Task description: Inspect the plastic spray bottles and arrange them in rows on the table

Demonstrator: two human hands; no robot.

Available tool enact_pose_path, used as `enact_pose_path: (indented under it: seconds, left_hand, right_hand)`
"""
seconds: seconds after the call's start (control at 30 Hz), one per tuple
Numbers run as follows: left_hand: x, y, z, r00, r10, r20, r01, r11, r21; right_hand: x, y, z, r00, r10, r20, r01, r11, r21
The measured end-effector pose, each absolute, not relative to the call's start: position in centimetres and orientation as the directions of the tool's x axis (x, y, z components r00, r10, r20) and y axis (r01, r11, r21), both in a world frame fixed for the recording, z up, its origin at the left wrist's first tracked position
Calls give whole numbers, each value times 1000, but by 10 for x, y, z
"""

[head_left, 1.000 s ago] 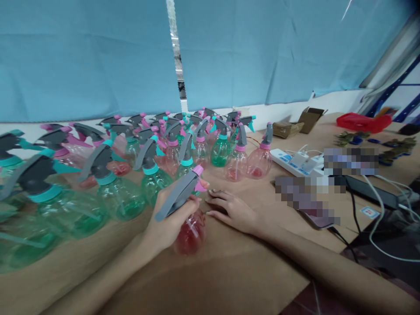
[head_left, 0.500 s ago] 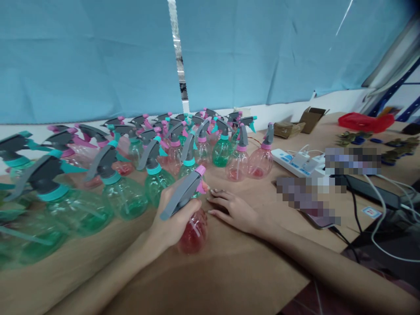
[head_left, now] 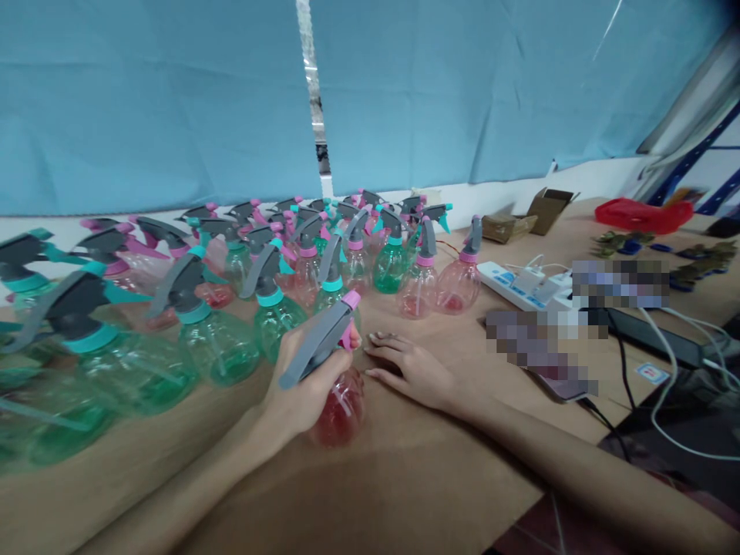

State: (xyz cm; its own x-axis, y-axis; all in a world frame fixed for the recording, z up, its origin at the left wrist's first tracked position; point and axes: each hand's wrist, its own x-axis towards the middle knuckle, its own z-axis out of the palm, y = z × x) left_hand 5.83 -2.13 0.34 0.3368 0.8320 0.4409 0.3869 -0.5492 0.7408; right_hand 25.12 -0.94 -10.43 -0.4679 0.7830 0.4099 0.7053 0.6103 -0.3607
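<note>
My left hand (head_left: 309, 385) is closed round the neck of a pink spray bottle (head_left: 340, 412) with a grey head and pink nozzle. A finger lies at its pink trigger, and the bottle stands upright on the brown table (head_left: 347, 501). To its right, my right hand (head_left: 412, 368) rests on the tabletop with fingers stretched out, holding nothing. Just behind my left hand are a green spray bottle (head_left: 277, 322) and others like it. Two pink spray bottles (head_left: 417, 291) stand beyond my right hand. The palm side of my left grip is hidden.
Several green and pink spray bottles (head_left: 216, 347) crowd the left and back. On the right lie a white power strip (head_left: 509, 284) with chargers, a partly blurred phone (head_left: 558, 381), cables and a black bar (head_left: 653, 335). Behind them are a small carton (head_left: 549, 212) and a red plastic bag (head_left: 644, 216).
The finger of my left hand has drawn the pink trigger back towards the bottle's neck. My right hand stays where it was.
</note>
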Motion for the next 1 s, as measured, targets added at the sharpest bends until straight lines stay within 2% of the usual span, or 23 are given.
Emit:
enact_pose_path:
  seconds: [0.23,0.53,1.0]
  left_hand:
    - [59,-20,3,317,833,454,347,-548,761]
    - [58,-22,-3,267,899,346,359,-426,830]
    - [57,-20,-6,268,889,371,414,-454,789]
  right_hand:
    - [250,-11,-102,-454,784,423,721,602,-343]
    - [249,-13,-100,-465,782,415,732,603,-316]
    - [251,-11,-102,-467,781,413,725,606,-327]
